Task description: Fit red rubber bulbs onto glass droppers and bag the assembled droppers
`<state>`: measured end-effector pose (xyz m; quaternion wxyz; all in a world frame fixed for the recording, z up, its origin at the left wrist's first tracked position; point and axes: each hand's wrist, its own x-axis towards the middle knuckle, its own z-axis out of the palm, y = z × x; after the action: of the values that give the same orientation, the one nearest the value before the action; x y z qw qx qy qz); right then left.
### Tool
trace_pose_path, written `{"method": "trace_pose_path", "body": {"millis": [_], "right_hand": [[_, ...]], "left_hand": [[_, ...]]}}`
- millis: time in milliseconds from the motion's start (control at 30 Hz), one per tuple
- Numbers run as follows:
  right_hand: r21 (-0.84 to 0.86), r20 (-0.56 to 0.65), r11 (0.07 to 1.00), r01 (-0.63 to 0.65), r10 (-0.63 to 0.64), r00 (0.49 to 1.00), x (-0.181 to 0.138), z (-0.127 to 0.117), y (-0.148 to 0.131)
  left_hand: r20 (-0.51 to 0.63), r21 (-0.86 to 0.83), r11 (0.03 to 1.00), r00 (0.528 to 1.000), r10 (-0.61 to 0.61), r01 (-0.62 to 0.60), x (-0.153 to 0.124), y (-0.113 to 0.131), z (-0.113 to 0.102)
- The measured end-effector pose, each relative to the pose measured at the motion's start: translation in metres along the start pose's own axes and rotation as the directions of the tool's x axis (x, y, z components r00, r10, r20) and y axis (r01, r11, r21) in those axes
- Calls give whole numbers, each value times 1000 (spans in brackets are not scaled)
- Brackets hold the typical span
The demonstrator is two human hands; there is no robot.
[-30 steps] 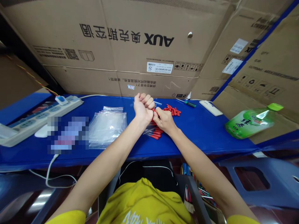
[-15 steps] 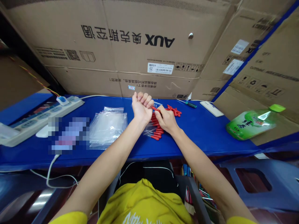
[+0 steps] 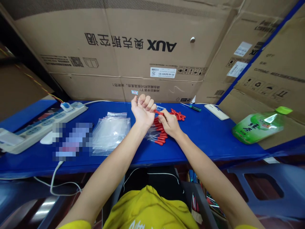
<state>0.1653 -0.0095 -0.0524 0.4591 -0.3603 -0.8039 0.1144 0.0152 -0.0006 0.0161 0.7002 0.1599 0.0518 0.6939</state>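
Between my two hands is a glass dropper with a red rubber bulb (image 3: 159, 112). My left hand (image 3: 144, 111) is turned palm up, its fingers curled around the tube end, which they mostly hide. Thumb and fingers of my right hand (image 3: 170, 122) pinch the red bulb. Below and between the hands lies a row of droppers (image 3: 160, 139), clear tubes to the left and red bulbs to the right. Loose red bulbs (image 3: 179, 115) are heaped just beyond my right hand. A few clear glass tubes (image 3: 162, 107) show behind the hands, partly covered.
Clear zip bags (image 3: 111, 135) are stacked left of my left forearm. Farther left are a blurred-out phone (image 3: 73, 141) with a cable and a power strip (image 3: 45, 125). A green screwdriver (image 3: 195, 108), a white flat case (image 3: 216, 112) and a green bottle (image 3: 259, 127) lie right. Cardboard (image 3: 128, 63) walls the back.
The view has shifted slightly. My left thumb has moved a little left, away from the fingers; both hands keep their hold on the dropper.
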Motion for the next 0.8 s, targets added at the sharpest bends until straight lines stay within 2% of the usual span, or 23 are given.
{"method": "trace_pose_path", "body": {"millis": [133, 333, 600, 800], "right_hand": [[-187, -59, 982, 38, -50, 997, 0, -2, -5], [-362, -64, 927, 101, -133, 989, 0, 0, -6], [-437, -74, 889, 139, -190, 979, 1, 0, -3], [-395, -57, 900, 185, -225, 973, 1, -1, -5]], "left_hand": [[-38, 41, 999, 999, 23, -21, -1, 2, 2], [-57, 48, 999, 998, 16, -13, -2, 2, 3], [5, 14, 1000, 1000, 6, -6, -1, 2, -1], [5, -12, 1000, 1000, -11, 11, 0, 0, -1]]}}
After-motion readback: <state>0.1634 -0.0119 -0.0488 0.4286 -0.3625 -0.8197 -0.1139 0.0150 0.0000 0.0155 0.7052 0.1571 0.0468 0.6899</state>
